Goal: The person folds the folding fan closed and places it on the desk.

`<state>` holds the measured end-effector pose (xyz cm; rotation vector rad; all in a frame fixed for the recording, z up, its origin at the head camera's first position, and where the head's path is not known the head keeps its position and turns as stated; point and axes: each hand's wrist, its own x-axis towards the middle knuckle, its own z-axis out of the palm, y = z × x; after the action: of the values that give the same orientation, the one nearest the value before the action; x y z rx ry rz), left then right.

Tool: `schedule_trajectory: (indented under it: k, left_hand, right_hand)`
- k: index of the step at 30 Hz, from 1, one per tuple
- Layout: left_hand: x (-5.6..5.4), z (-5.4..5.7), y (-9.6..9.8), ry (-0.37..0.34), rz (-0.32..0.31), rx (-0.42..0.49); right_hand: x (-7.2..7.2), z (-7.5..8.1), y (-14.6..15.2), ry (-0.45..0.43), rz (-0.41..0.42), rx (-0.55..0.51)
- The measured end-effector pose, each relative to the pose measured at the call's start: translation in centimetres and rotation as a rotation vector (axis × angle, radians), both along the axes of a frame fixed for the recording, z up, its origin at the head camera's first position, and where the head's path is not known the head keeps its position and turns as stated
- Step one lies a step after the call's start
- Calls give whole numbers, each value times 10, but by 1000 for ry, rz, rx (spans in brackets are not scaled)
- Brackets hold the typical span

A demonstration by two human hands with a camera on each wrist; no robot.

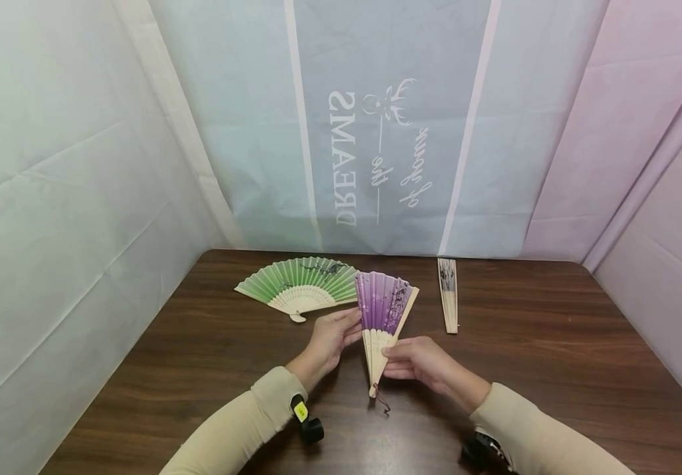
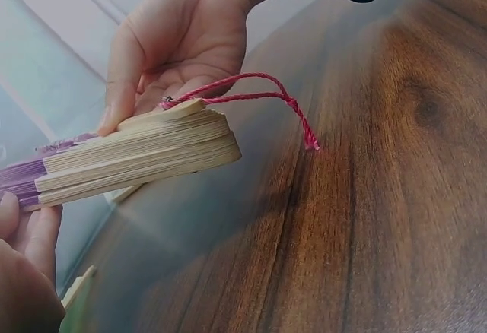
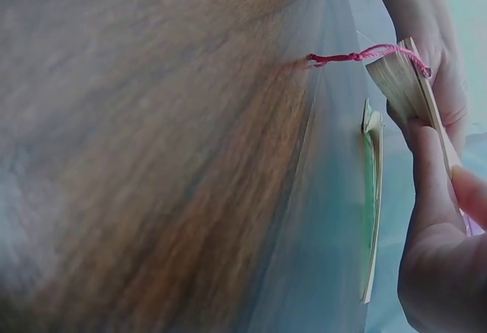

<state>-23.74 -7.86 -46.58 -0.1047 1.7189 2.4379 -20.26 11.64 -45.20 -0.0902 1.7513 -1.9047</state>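
A partly spread folding fan with purple cloth and pale ribs is held up over the middle of the table by both hands. My left hand pinches its left edge near the base of the cloth. On the other side, my right hand grips the pale ribs, thumb on the near face. From the fan's pivot end hangs a knotted red cord. The ribs look closely stacked in the left wrist view. Behind the left hand lies a spread green folding fan, its right tip meeting the purple cloth in the head view.
A closed folding fan with pale ribs and grey cloth lies at the back right. The dark wooden table ends at a printed blue-grey backdrop, with pale fabric walls on both sides.
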Motion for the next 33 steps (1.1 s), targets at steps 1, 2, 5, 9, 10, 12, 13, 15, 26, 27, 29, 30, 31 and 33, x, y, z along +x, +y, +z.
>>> schedule_trajectory:
  k: [1,2,5,9,10,12,13,15,26,27,29,30,31,33]
  left_hand:
    - [0,1,0,-6,1,2]
    - [0,1,0,-2,-1,-2]
    - [1,1,-1,-3,-8,-11]
    - [2,1,-1,-1,-9,-33]
    - [2,2,-1,-3,-7,-36]
    - [2,2,-1,-5,-5,-46]
    - [2,2,0,-5,-6,-53]
    - [2,2,0,-5,-8,-63]
    - [3,-4,0,-5,-44,-135]
    - [3,-4,0,-6,-48,-141]
    - [4,-5,1,-6,-56,-152]
    - [4,-5,1,-3,-59,-158]
    - [5,-5,1,1,-59,-164]
    - [5,-5,1,4,-60,-175]
  right_hand:
    - [0,0,0,-1,4,-3]
    - [-1,-1,0,-4,8,-5]
    - [-1,-1,1,-9,21,-8]
    - [-2,-1,1,-8,32,-1]
    - [-2,-1,1,-6,35,2]
    - [-2,-1,1,1,41,12]
    - [-2,-1,1,3,44,17]
    - [-3,-2,0,7,51,26]
    - [-4,-5,0,-20,97,30]
    - [-4,-5,0,-21,99,30]
    - [-4,-5,1,-23,105,29]
    - [-4,-5,1,-24,108,29]
    - [-3,-5,1,-25,111,28]
    - [-3,-5,0,-28,116,27]
